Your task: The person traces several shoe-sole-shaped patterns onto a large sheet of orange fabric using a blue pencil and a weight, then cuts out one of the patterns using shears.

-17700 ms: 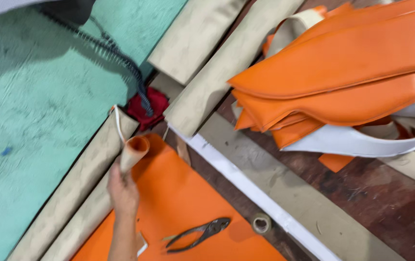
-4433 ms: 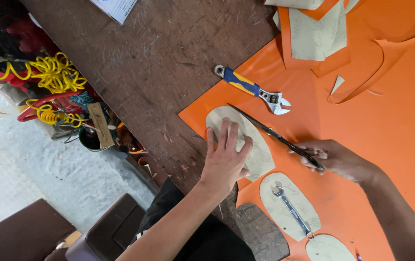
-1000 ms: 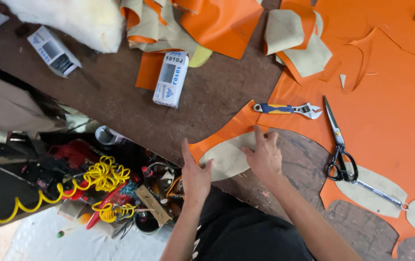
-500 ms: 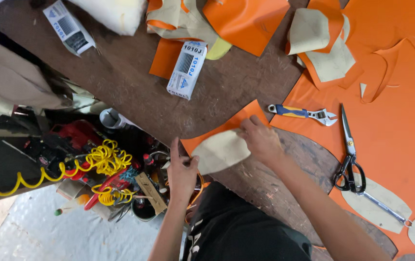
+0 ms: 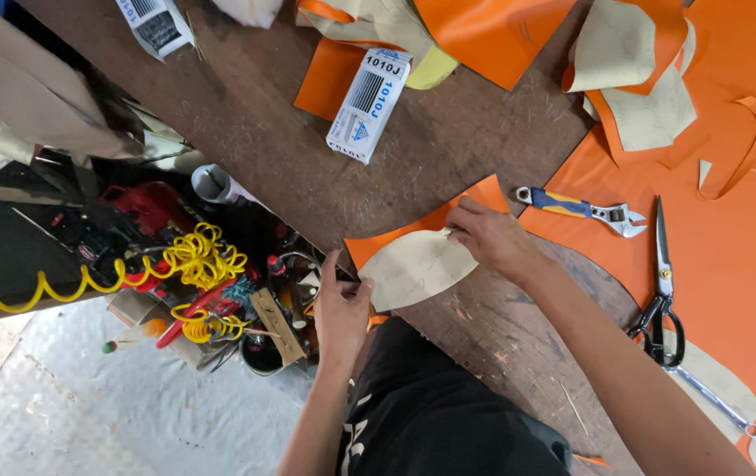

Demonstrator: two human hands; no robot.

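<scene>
Both hands have drawn the beige cut-out a little nearer the desk's edge than it lay half a second ago, with the left hand sliding up to grip its near end. Largest in view is the brown desk (image 5: 290, 167), scuffed and bare through the middle, with a big orange sheet (image 5: 739, 256) spread over its right side. At the near edge lies a smaller orange piece (image 5: 435, 220), and on top of it the beige oval cut-out (image 5: 418, 267), which juts past the desk's rim. The right hand (image 5: 488, 238) presses its fingertips on the far right end of the cut-out, fingers bent and close together. The left hand (image 5: 341, 308) pinches the near left end between thumb and fingers, narrowly closed on it. Left of the hands, below the desk, sits a heap of tools threaded with a yellow coiled hose (image 5: 193, 260). On the orange sheet to the right lie long scissors (image 5: 663, 282) and, just beside the right hand, a wrench (image 5: 582, 210) with a blue and yellow handle. Far across the desk rests a small white box (image 5: 369, 106), near loose beige and orange scraps (image 5: 633, 79).
</scene>
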